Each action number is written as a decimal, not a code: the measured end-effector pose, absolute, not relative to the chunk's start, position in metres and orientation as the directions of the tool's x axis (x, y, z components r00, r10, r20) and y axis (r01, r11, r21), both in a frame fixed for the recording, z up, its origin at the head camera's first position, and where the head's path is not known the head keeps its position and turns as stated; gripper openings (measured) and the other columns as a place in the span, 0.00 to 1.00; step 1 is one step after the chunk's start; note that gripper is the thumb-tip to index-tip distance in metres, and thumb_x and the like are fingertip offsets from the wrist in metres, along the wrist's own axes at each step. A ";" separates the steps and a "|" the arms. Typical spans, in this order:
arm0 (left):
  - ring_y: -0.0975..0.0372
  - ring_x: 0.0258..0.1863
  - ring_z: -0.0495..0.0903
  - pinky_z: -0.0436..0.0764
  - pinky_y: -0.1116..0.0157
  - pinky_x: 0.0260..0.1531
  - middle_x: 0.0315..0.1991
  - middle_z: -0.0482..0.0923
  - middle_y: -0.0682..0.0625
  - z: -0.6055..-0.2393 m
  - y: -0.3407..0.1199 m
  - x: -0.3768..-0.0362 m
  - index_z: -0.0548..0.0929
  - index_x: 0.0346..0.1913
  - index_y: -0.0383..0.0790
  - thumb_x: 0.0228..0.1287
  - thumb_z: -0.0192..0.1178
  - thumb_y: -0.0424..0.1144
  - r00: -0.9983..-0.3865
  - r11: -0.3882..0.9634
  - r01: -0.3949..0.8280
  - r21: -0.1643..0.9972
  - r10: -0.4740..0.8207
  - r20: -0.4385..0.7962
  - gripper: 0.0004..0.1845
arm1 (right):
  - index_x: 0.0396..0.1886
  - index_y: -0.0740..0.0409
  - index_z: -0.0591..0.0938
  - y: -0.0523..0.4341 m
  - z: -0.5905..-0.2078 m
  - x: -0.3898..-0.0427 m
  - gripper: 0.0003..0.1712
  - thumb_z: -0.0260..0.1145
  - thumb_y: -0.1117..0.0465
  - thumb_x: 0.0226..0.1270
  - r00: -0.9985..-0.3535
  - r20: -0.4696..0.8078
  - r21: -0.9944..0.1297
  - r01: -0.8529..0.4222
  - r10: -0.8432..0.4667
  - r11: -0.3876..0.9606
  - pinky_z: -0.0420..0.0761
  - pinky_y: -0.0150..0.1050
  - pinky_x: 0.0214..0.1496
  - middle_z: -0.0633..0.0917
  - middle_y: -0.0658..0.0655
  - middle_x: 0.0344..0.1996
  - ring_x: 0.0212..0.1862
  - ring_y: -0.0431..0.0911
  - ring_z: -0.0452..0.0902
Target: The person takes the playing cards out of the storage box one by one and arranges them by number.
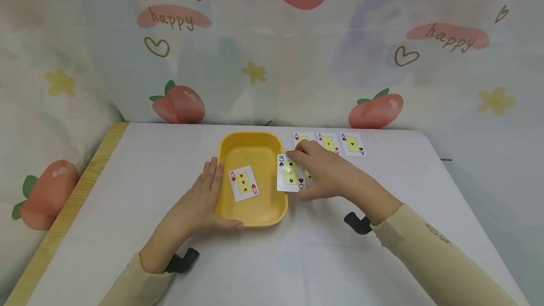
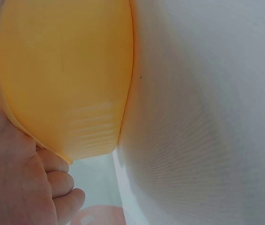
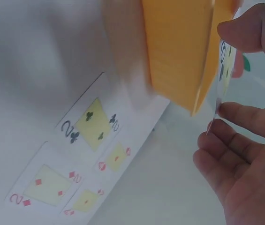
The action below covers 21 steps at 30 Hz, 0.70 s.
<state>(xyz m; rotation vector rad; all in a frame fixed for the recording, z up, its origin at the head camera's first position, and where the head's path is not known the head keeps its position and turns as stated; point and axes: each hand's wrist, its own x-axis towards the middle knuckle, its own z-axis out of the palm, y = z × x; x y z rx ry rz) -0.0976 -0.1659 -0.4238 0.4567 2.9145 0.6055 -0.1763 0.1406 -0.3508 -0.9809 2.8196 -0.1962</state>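
My right hand [image 1: 325, 169] pinches a three of spades playing card [image 1: 291, 173] between thumb and fingers. The card overlaps the right rim of the yellow tray [image 1: 250, 218] in the head view; in the right wrist view it appears nearly edge-on. Inside the tray lies a three of hearts [image 1: 244, 183], face up and slightly turned. My left hand [image 1: 193, 207] rests against the tray's left side, its fingers straight along the rim and its thumb at the near edge. In the left wrist view, fingertips [image 2: 59, 183] show beside the tray's outer wall.
Along the back right lie an ace of hearts [image 1: 302, 137], an ace of diamonds [image 1: 328, 144] and a black ace [image 1: 352, 144]. In the right wrist view, a two of clubs [image 3: 92, 117] and a two of diamonds [image 3: 48, 183] lie beside two aces. A patterned curtain [image 1: 297, 60] hangs behind.
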 end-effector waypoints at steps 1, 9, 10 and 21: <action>0.47 0.80 0.33 0.51 0.47 0.76 0.81 0.28 0.40 -0.424 -0.166 -0.098 0.37 0.79 0.33 0.35 0.67 0.80 -0.945 0.872 0.270 0.409 0.321 -0.061 0.80 | 0.70 0.51 0.73 0.143 -0.351 -0.175 0.48 0.72 0.49 0.43 -0.776 -0.094 -0.173 -0.604 -0.623 0.778 0.75 0.34 0.46 0.72 0.49 0.54 0.51 0.41 0.66; 0.45 0.80 0.35 0.52 0.46 0.76 0.81 0.31 0.37 -0.423 -0.165 -0.098 0.38 0.79 0.32 0.34 0.61 0.85 -0.943 0.870 0.281 0.405 0.328 -0.051 0.81 | 0.69 0.51 0.74 0.161 -0.358 -0.166 0.48 0.74 0.46 0.44 -0.797 -0.092 -0.157 -0.581 -0.598 0.799 0.78 0.35 0.46 0.73 0.49 0.54 0.49 0.41 0.68; 0.45 0.80 0.35 0.52 0.46 0.76 0.81 0.31 0.36 -0.423 -0.165 -0.098 0.38 0.79 0.31 0.34 0.61 0.85 -0.943 0.870 0.283 0.403 0.329 -0.049 0.81 | 0.69 0.50 0.74 0.163 -0.359 -0.165 0.48 0.74 0.46 0.43 -0.801 -0.095 -0.151 -0.575 -0.590 0.804 0.78 0.35 0.47 0.73 0.49 0.54 0.50 0.41 0.67; 0.44 0.80 0.35 0.52 0.46 0.75 0.80 0.30 0.36 -0.425 -0.165 -0.098 0.38 0.79 0.30 0.34 0.63 0.84 -0.942 0.873 0.285 0.396 0.331 -0.050 0.81 | 0.69 0.50 0.74 0.186 -0.369 -0.153 0.48 0.75 0.47 0.43 -0.826 -0.124 -0.172 -0.528 -0.550 0.832 0.79 0.36 0.47 0.73 0.49 0.55 0.51 0.41 0.68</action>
